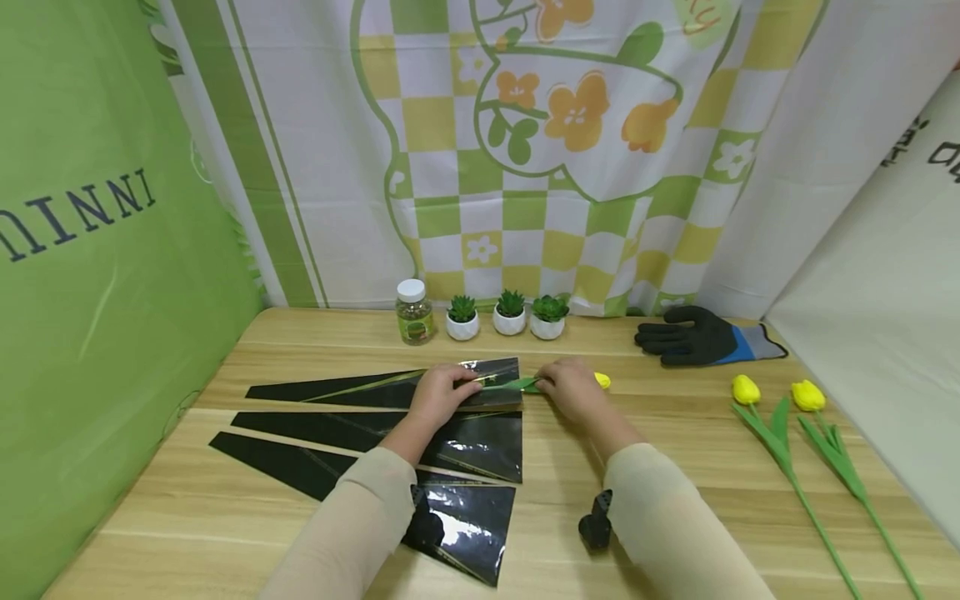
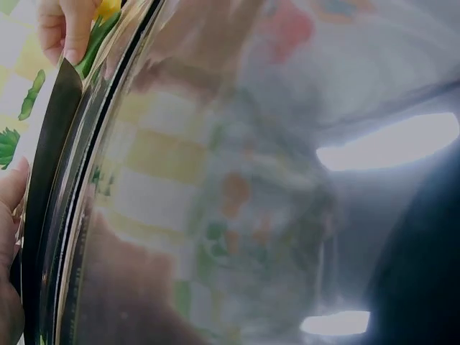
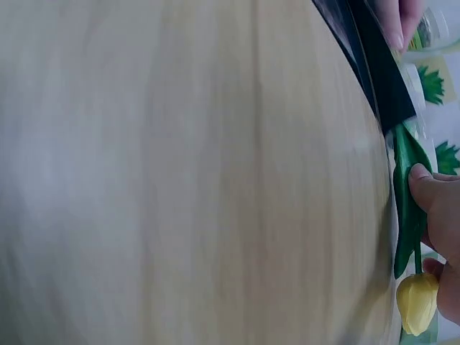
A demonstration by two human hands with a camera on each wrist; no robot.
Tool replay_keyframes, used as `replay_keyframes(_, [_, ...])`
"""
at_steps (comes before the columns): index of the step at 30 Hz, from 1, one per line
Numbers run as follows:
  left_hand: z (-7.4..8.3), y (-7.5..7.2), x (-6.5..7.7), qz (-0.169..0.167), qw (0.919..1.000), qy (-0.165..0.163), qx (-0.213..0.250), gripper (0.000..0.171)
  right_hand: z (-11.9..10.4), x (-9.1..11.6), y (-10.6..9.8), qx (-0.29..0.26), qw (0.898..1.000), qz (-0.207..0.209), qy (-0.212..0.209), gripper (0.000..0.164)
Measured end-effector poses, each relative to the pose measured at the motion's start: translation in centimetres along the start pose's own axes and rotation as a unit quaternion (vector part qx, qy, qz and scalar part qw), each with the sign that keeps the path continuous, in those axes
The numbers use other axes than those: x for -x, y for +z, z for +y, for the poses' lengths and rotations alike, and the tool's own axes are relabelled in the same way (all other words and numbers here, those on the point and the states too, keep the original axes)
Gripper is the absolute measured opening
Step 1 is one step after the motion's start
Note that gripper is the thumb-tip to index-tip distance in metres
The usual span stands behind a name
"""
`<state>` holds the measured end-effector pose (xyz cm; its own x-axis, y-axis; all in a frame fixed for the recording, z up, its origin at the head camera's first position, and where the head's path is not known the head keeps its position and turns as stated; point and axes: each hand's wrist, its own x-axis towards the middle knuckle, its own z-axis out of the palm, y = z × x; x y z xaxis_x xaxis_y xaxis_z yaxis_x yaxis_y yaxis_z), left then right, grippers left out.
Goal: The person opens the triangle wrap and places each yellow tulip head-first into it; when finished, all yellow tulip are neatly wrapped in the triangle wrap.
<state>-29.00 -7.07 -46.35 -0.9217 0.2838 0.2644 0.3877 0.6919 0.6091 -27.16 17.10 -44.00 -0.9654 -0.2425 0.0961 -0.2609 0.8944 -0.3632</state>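
A long black tapered flower sleeve (image 1: 375, 387) with a gold line lies farthest back of the three on the table. My left hand (image 1: 435, 400) pinches its upper side near the wide end. From that wide end comes the green leaf of a yellow artificial tulip (image 3: 417, 305), whose stem runs inside the sleeve. Close to the right of the opening, my right hand (image 1: 573, 393) grips the tulip by its leaf and stem, thumb on the leaf in the right wrist view. The yellow bloom (image 1: 602, 381) shows just past the right hand.
Two more black sleeves (image 1: 480, 442) (image 1: 480, 517) lie nearer me. Two yellow tulips (image 1: 780, 454) (image 1: 847, 467) lie at the right. Along the back stand a white-lidded jar (image 1: 415, 315) and three small potted succulents (image 1: 510, 313). A black-and-blue work glove (image 1: 701, 337) lies at the back right.
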Motion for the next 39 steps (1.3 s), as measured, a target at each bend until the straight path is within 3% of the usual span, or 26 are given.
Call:
replay_keyframes(7, [0.0,0.1,0.0,-0.009,1.0,0.002,0.002,0.023,-0.5,-0.1,0.5,0.011,1.0,0.006,-0.002,0.021])
replay_keyframes(14, [0.0,0.0,0.0,-0.008,1.0,0.003,0.004,0.022,-0.1,0.5,-0.4,0.007,1.0,0.006,0.014,0.031])
replay_keyframes(19, [-0.1,-0.1,0.0,-0.009,1.0,0.002,0.001,0.023,1.0,1.0,-1.6,-0.057,0.997,-0.018,0.056,0.041])
replay_keyframes(27, [-0.3,-0.1,0.1,-0.015,0.9999,-0.002,0.002,0.024,4.5,2.5,-2.8,-0.192,0.976,-0.016,0.1,0.051])
replay_keyframes(34, [-0.3,-0.1,0.1,-0.013,0.9999,-0.005,-0.001,0.023,6.7,3.4,-2.9,-0.24,0.961,-0.032,0.132,0.056])
replay_keyframes(39, [-0.2,-0.1,0.1,-0.013,0.9999,-0.009,0.001,0.024,7.0,3.3,-3.0,-0.233,0.965,-0.035,0.118,0.045])
